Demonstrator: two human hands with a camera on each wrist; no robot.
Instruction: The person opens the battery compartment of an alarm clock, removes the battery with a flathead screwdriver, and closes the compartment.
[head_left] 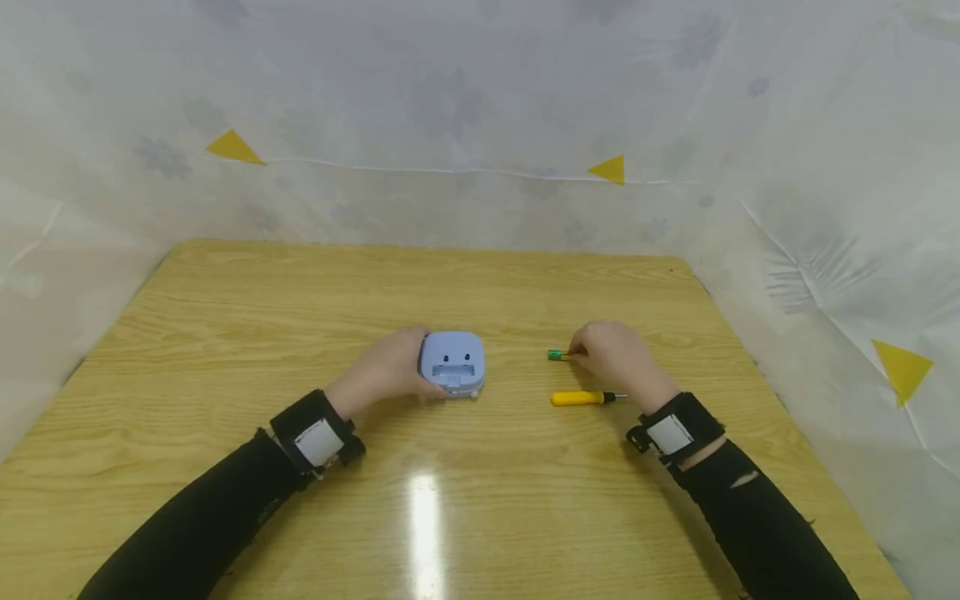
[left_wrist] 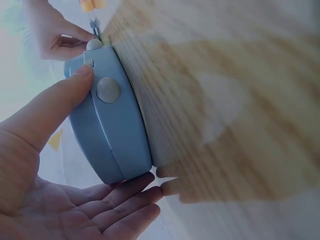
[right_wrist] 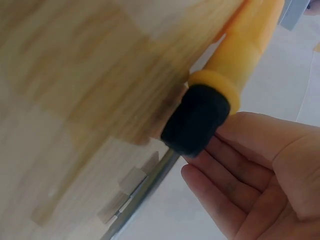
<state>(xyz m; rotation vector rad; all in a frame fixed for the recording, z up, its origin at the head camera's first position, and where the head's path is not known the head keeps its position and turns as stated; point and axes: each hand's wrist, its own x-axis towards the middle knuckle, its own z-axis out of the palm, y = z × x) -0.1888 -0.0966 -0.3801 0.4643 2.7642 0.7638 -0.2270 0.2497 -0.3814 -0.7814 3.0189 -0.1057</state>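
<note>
A light-blue device [head_left: 453, 354] with rounded corners lies on the table, an uncovered battery slot and two dark spots on its upper face. My left hand [head_left: 390, 364] grips it from the left. In the left wrist view the left thumb [left_wrist: 84, 75] presses its side near a round pale knob [left_wrist: 108, 90], and the fingers lie at its far edge. To the right, my right hand [head_left: 617, 358] pinches the end of a small green battery [head_left: 557, 355] low over the table; its fingers hide part of it.
A screwdriver [head_left: 577, 398] with a yellow handle and black collar lies just in front of my right hand, its shaft toward the right wrist. The wooden table [head_left: 360, 517] ends at a pale patterned sheet [head_left: 450, 100] with yellow triangles.
</note>
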